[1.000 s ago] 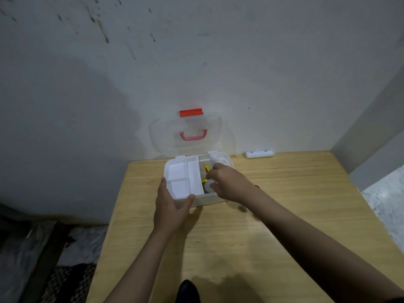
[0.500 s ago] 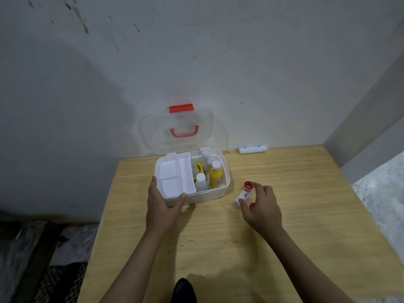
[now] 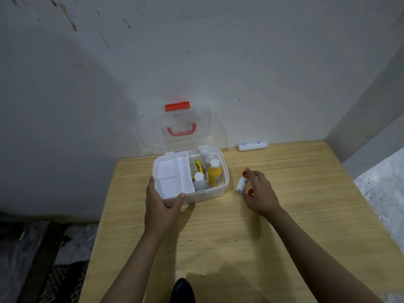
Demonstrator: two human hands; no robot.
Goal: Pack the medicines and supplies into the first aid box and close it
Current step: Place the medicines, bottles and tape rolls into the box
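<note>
The white first aid box (image 3: 215,191) sits open on the wooden table, and its clear lid (image 3: 153,136) with a red handle leans back on the wall. A white tray insert (image 3: 172,178) fills the box's left half. The right half holds a yellow bottle (image 3: 214,174), a clear bottle with a white cap (image 3: 199,182), a small yellow packet (image 3: 199,166) and white bottles behind. My left hand (image 3: 162,204) grips the box's front left corner. My right hand (image 3: 261,193) hovers with fingers spread beside a small white roll (image 3: 241,184) and two small red items (image 3: 244,172), (image 3: 250,193).
A long white wrapped roll (image 3: 252,146) lies at the table's back edge against the wall. The table (image 3: 218,237) ends at the left over a dark floor and at the right near a pale floor. A dark object (image 3: 182,289) shows at the bottom edge.
My right hand came out of the box and moved right to the small roll and red items on the table. My left hand stayed on the box corner.
</note>
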